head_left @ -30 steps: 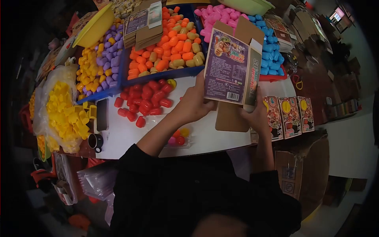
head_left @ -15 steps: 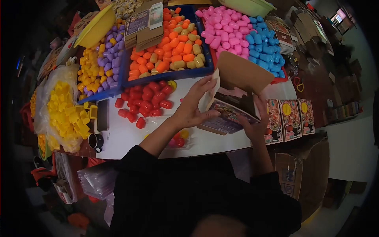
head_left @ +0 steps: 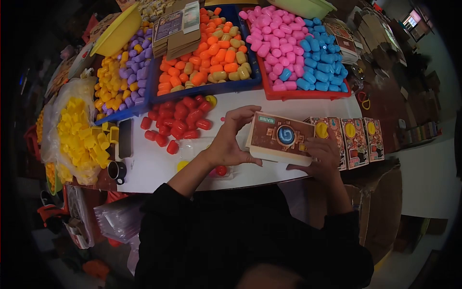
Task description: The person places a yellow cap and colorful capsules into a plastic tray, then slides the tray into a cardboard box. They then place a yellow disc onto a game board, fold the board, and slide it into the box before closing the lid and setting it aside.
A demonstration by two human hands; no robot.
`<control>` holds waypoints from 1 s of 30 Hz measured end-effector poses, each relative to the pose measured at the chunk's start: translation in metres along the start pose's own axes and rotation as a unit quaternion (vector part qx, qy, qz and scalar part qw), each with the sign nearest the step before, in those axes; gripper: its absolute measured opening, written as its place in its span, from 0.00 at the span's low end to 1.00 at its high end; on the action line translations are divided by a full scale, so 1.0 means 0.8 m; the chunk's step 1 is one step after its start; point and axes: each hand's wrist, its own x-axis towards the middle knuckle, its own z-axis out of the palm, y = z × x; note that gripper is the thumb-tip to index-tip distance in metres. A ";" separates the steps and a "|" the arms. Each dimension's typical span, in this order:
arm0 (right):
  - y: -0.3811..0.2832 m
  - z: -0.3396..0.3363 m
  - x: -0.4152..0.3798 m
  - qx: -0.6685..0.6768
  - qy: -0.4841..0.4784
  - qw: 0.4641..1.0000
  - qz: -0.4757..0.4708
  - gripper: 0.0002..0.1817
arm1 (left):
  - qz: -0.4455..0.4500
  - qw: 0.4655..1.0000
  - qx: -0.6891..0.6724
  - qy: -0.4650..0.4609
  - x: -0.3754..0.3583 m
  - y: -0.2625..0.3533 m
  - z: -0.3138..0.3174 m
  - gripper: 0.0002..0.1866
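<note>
Between my hands is a printed cardboard box (head_left: 281,137), its brown face with a blue swirl emblem turned up toward me. My left hand (head_left: 231,140) grips the box's left end, thumb along the lower edge and fingers over the top corner. At the other end my right hand (head_left: 323,156) is closed round it, fingers lying on the printed face and thumb underneath. Several similar printed boxes (head_left: 355,143) stand in a row just beyond my right hand. Left of my left hand lies a pile of red plastic capsules (head_left: 180,118), partly over a clear plastic tray (head_left: 195,145).
A blue tray (head_left: 207,91) holds orange and tan capsules, with flattened cartons (head_left: 183,43) on top. Pink and blue capsules fill a red tray (head_left: 308,94). Yellow plastic pieces (head_left: 79,137), a phone (head_left: 125,138) and a dark mug (head_left: 116,172) sit at the left.
The box's raised flap has been folded down and its opening no longer shows. The box has turned so its emblem face is up. My right hand has shifted to its right end.
</note>
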 end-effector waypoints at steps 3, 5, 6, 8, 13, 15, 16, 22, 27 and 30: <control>-0.021 -0.014 0.052 0.035 -0.113 0.992 0.047 0.23 | -0.015 0.995 0.086 -0.043 0.000 0.023 0.000 0.34; -0.031 -0.016 0.074 -0.018 -0.244 0.963 0.112 0.25 | 0.045 0.976 0.209 -0.049 0.003 0.020 0.005 0.37; -0.031 -0.017 0.078 -0.020 -0.245 0.963 0.112 0.25 | 0.046 0.976 0.208 -0.048 0.001 0.016 0.009 0.37; -0.029 -0.018 0.085 -0.069 -0.313 0.941 0.107 0.26 | 0.024 0.985 0.168 0.000 -0.004 0.000 0.014 0.38; -0.032 -0.005 0.080 -0.083 -0.327 0.933 0.123 0.32 | -0.001 0.998 0.037 0.060 -0.008 -0.006 0.027 0.42; -0.034 -0.006 0.080 -0.064 -0.333 0.930 0.141 0.34 | -0.026 0.997 -0.018 0.068 -0.008 -0.008 0.037 0.43; -0.043 -0.004 0.085 -0.111 -0.358 0.918 0.126 0.39 | -0.009 0.997 -0.016 0.080 -0.007 -0.012 0.040 0.46; -0.038 -0.018 0.101 -0.041 -0.376 0.919 0.111 0.54 | 0.087 0.993 0.004 0.075 -0.009 -0.015 0.032 0.30; -0.031 -0.010 0.094 -0.069 -0.338 0.929 0.130 0.57 | 0.126 0.966 0.225 -0.029 -0.010 -0.002 0.011 0.11; -0.023 -0.037 0.112 -0.027 -0.384 0.895 0.227 0.56 | 0.156 0.953 0.261 -0.012 -0.005 0.005 -0.004 0.28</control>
